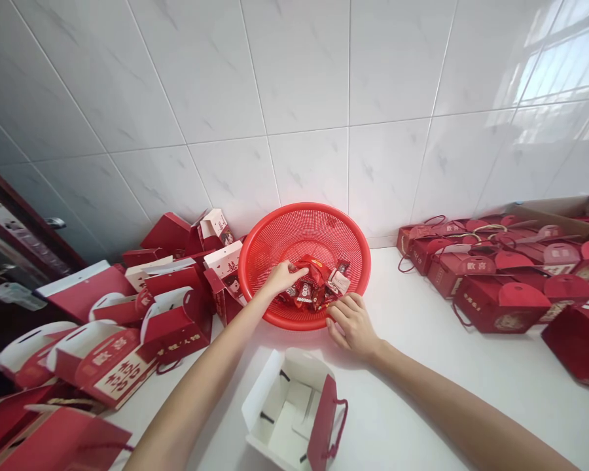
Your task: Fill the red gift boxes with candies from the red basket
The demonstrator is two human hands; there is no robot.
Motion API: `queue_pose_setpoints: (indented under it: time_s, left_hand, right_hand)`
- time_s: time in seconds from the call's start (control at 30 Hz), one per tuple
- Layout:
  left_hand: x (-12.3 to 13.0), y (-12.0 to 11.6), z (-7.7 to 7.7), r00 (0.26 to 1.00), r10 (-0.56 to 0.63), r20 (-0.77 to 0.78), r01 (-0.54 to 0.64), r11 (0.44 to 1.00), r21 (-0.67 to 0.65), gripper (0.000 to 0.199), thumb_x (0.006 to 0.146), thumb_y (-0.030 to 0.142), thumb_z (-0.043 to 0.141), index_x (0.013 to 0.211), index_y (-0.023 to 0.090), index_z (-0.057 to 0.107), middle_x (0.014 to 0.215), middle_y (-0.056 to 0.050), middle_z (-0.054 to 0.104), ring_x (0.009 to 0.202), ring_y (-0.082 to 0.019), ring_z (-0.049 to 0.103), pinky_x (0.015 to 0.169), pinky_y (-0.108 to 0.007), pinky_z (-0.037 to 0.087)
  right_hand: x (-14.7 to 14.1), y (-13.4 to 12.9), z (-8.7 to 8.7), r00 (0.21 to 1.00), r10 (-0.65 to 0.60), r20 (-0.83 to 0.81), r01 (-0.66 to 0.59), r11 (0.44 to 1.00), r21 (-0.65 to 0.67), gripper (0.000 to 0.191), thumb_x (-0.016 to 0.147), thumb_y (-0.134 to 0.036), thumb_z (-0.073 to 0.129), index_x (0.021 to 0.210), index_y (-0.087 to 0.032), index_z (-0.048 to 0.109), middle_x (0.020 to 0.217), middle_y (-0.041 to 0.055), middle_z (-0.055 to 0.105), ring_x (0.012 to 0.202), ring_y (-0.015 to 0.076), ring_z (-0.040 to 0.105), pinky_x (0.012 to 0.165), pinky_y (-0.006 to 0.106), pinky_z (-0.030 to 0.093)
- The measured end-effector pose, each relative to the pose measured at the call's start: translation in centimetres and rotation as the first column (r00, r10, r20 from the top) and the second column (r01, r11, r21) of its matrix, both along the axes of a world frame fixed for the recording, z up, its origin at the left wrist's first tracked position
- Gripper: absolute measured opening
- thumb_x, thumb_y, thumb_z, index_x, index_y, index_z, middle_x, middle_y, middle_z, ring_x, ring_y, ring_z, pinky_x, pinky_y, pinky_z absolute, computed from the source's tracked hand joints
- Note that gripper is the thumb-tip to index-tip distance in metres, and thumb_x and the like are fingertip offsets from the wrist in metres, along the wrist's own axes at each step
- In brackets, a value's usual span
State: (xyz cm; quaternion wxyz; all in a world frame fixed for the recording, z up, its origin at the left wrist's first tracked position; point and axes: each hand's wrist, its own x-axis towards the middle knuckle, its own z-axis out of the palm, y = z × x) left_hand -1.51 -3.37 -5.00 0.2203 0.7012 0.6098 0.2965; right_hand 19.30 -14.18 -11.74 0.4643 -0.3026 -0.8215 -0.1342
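A red plastic basket with a mesh wall leans toward me by the tiled wall, with wrapped sweets in its bottom. My left hand reaches inside, thumb and fingers closed on a shiny red wrapped packet. At the basket's front right rim, my right hand curls its fingers over the edge; their tips are partly hidden. Between my forearms stands an open gift box, red outside and white inside, with a red cord handle. Its inside shows nothing but bare card and dark cord ends.
Several open red gift boxes crowd the left side of the white table. Closed red boxes with cord handles stand in rows on the right. A cardboard carton is behind them. The tiled wall bounds the back.
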Motion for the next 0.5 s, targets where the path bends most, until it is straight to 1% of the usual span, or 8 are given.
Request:
queue_pose_setpoints:
  time_s: [0.07,0.1,0.13,0.2,0.27,0.33,0.4,0.5]
  left_hand:
    - [-0.1,-0.1,0.0,0.996,-0.063,-0.056,0.06,0.997,-0.048,0.038,0.069,0.053,0.074,0.058,0.019,0.062,0.056,-0.004,0.065,0.064,-0.025,0.067,0.062,-0.032,0.049]
    - [0.0,-0.2,-0.1,0.992,-0.105,-0.075,0.1,0.992,-0.071,0.037,0.067,0.052,0.076,0.056,0.019,0.062,0.054,-0.003,0.065,0.061,-0.023,0.065,0.06,-0.03,0.048]
    - [0.1,-0.3,-0.1,0.985,-0.15,-0.089,0.142,0.986,-0.09,0.033,0.064,0.049,0.078,0.058,0.019,0.065,0.055,-0.002,0.066,0.061,-0.022,0.065,0.059,-0.029,0.047]
    - [0.4,-0.4,-0.1,0.966,-0.235,-0.108,0.223,0.969,-0.109,0.026,0.057,0.038,0.082,0.07,0.018,0.072,0.064,-0.001,0.071,0.065,-0.021,0.066,0.061,-0.027,0.048]
    - [0.8,-0.5,0.0,0.943,-0.307,-0.126,0.294,0.949,-0.116,0.031,0.054,0.028,0.081,0.083,0.019,0.076,0.071,0.001,0.074,0.071,-0.021,0.067,0.065,-0.027,0.049]
    - [1.2,-0.7,0.1,0.919,-0.367,-0.14,0.352,0.928,-0.122,0.036,0.055,0.02,0.077,0.092,0.02,0.077,0.08,0.0,0.077,0.077,-0.022,0.069,0.071,-0.027,0.051]
    - [1.4,-1.0,0.4,0.898,-0.413,-0.154,0.396,0.909,-0.131,0.037,0.059,0.018,0.073,0.096,0.022,0.078,0.091,-0.001,0.079,0.086,-0.022,0.07,0.079,-0.027,0.051]
    - [1.7,-1.8,0.9,0.878,-0.442,-0.185,0.419,0.895,-0.149,0.03,0.069,0.028,0.071,0.097,0.023,0.079,0.101,-0.004,0.079,0.096,-0.025,0.07,0.085,-0.03,0.051]
  right_hand:
    - [0.0,0.0,0.0,1.0,0.005,-0.004,-0.005,1.0,0.002,0.018,0.095,-0.017,0.042,0.083,-0.021,0.054,0.075,0.0041,0.062,0.075,0.0192,0.047,0.084,0.037,0.035]
    - [0.0,0.0,0.0,1.0,0.008,-0.008,-0.008,1.0,0.003,0.017,0.095,-0.017,0.042,0.084,-0.02,0.054,0.076,0.0041,0.062,0.075,0.0191,0.047,0.083,0.036,0.035]
    - [0.0,0.1,0.0,1.0,0.011,-0.013,-0.011,1.0,0.005,0.016,0.094,-0.017,0.042,0.084,-0.02,0.054,0.076,0.004,0.062,0.075,0.019,0.047,0.083,0.036,0.035]
    - [0.0,0.1,0.0,1.0,0.01,-0.019,-0.01,1.0,-0.002,0.016,0.094,-0.016,0.043,0.084,-0.02,0.054,0.077,0.0039,0.062,0.075,0.0188,0.047,0.084,0.037,0.035]
    - [0.0,0.1,0.0,1.0,0.004,-0.024,-0.004,1.0,-0.012,0.017,0.095,-0.016,0.042,0.085,-0.02,0.055,0.077,0.0039,0.062,0.076,0.0187,0.047,0.084,0.037,0.035]
    - [0.0,0.1,0.0,1.0,0.0,-0.03,-0.001,1.0,-0.013,0.017,0.095,-0.016,0.042,0.085,-0.02,0.056,0.078,0.0041,0.063,0.076,0.0187,0.048,0.084,0.037,0.035]
    - [0.0,0.1,0.0,0.999,0.001,-0.037,-0.001,1.0,-0.009,0.017,0.095,-0.016,0.042,0.085,-0.02,0.056,0.078,0.0043,0.063,0.076,0.0188,0.048,0.084,0.038,0.035]
    - [0.0,0.1,0.0,0.999,-0.001,-0.041,0.001,1.0,-0.004,0.016,0.095,-0.016,0.043,0.086,-0.02,0.056,0.077,0.0039,0.063,0.075,0.0187,0.048,0.084,0.037,0.035]
